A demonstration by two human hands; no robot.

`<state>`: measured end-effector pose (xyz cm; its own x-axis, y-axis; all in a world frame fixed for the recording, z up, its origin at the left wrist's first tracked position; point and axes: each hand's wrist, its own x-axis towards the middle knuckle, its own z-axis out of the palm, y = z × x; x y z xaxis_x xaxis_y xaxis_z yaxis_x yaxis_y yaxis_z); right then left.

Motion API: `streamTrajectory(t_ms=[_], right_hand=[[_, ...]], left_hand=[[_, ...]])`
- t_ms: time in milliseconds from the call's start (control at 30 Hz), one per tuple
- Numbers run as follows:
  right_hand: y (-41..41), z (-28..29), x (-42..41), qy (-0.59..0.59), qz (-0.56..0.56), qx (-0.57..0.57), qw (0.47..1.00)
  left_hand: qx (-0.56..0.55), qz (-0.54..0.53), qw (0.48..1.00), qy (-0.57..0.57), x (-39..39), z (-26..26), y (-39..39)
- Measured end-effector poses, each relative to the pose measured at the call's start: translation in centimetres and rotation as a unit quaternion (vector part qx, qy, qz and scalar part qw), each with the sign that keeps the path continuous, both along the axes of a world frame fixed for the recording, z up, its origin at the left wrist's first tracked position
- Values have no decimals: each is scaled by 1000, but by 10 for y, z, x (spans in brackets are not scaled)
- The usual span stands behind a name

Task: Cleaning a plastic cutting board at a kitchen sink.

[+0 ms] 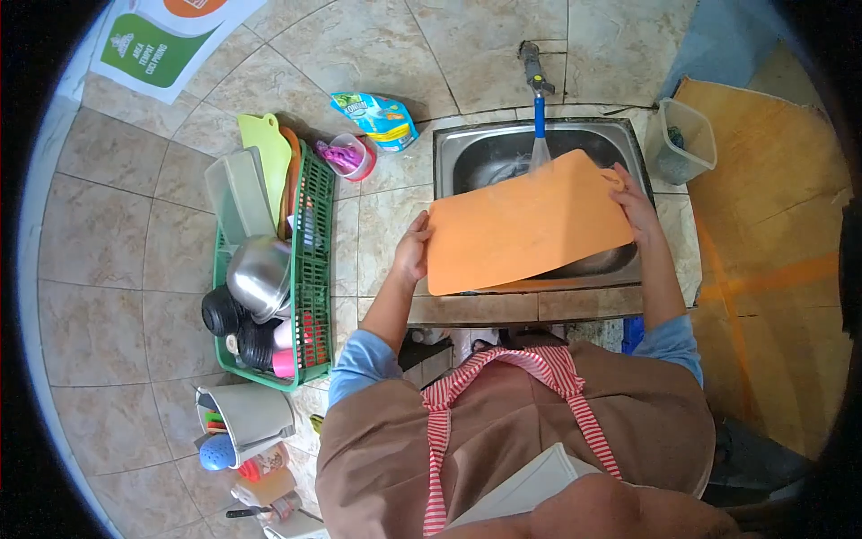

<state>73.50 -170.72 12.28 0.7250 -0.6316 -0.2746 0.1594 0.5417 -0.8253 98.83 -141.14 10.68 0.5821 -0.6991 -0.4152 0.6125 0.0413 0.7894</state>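
An orange plastic cutting board [525,226] is held level between my two hands, partly over the stainless steel sink [444,145]. My left hand [412,250] grips its left edge, with the thumb and fingers at the rim. At the right end, by the handle hole, my right hand [633,205] holds the board. Water runs from the blue-ended faucet [539,114] beside the board's far edge. Most of the near part of the basin is hidden under the board.
A green plastic basket [315,269] with bowls, containers and cutting boards stands at the left. Near the wall are a blue refill pouch [380,121] and a small red-and-white tub [360,162]. A clear plastic container [693,145] stands right of the sink.
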Motion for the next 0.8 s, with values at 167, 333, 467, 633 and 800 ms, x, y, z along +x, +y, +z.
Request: streamTrajectory(t_ms=[167, 333, 467, 633, 800], right_hand=[[-8, 45, -26, -3, -63, -109, 992], [-4, 102, -53, 19, -91, -210, 973], [1, 128, -68, 41, -131, -308, 941], [4, 117, -84, 10, -126, -299, 946], [8, 52, -79, 22, -159, -237, 958]], left_hand=[[21, -88, 994, 67, -5, -23, -49], [58, -141, 981, 122, -27, -43, -115], [67, -133, 981, 125, -42, -63, -169], [128, -86, 981, 116, -30, -74, -193], [110, -44, 993, 8, 3, -50, -171]])
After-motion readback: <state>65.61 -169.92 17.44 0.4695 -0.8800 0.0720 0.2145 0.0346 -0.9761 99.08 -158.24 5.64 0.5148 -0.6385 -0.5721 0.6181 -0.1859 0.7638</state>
